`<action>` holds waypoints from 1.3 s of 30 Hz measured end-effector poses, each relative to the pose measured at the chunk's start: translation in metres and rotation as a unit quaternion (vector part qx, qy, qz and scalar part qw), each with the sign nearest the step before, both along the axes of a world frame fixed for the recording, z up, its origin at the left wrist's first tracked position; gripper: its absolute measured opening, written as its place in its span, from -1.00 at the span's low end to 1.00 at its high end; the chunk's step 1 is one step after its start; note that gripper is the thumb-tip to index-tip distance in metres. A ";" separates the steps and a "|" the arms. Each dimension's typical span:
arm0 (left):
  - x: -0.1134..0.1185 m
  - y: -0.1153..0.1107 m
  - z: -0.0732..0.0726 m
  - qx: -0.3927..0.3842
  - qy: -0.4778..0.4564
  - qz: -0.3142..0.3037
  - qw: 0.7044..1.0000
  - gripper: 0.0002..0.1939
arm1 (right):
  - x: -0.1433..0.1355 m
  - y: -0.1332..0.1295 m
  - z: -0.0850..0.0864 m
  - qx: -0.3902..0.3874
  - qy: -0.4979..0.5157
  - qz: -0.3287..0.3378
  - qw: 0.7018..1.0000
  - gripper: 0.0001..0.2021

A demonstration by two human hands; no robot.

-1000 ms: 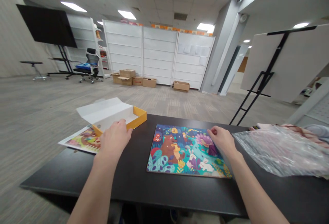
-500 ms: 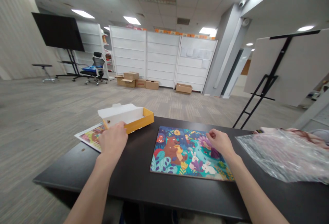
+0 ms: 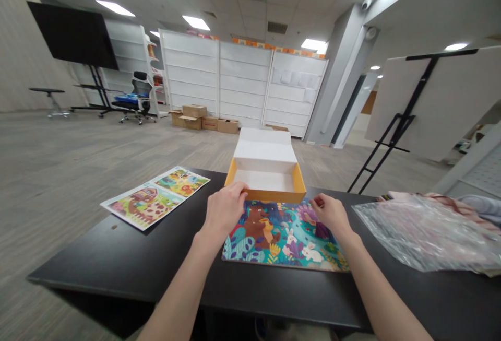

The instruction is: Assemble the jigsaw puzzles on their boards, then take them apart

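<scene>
My left hand [image 3: 227, 208] is closed on the front left corner of a yellow cardboard box [image 3: 270, 195]. The box has a white inside and its lid stands folded back; no contents show in it. It sits over the far edge of a colourful picture puzzle [image 3: 274, 236] with a bear and white rabbits. My right hand [image 3: 331, 213] hovers at the puzzle's right part, just right of the box. Its fingers are curled together, and anything between them is hidden. A printed picture sheet [image 3: 152, 200] lies to the left.
The black table [image 3: 129, 268] carries all of this. A clear plastic bag [image 3: 426, 231] with folded fabric lies at its right end. Beyond stand cardboard boxes [image 3: 193, 116], white shelving [image 3: 242, 80], an office chair [image 3: 135, 98] and a board on a stand [image 3: 399, 116].
My left hand has brought the yellow box rightward from the picture sheet to the puzzle's far edge, uncovering the sheet. My right hand stays near the puzzle's right part.
</scene>
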State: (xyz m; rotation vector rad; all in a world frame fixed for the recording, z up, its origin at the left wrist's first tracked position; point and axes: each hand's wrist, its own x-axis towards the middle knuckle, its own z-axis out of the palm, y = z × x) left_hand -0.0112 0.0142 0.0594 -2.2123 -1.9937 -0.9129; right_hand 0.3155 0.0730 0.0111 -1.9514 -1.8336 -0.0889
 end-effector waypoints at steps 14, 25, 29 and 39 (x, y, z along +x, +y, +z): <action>0.023 -0.011 -0.003 -0.089 0.059 -0.035 0.994 -0.78 | 0.003 -0.004 0.004 0.012 0.039 -0.048 0.998 -0.75; 0.011 -0.036 -0.031 -0.041 0.087 -0.105 0.990 -0.66 | 0.001 -0.011 0.013 0.048 0.069 -0.057 0.995 -0.75; -0.009 -0.047 -0.027 -0.044 0.049 -0.210 0.975 -0.76 | 0.000 -0.017 0.017 0.109 0.115 -0.061 0.985 -0.77; -0.039 -0.056 -0.044 -0.105 0.090 -0.302 0.943 -0.70 | -0.075 -0.104 0.064 -0.038 0.236 0.258 0.936 -0.78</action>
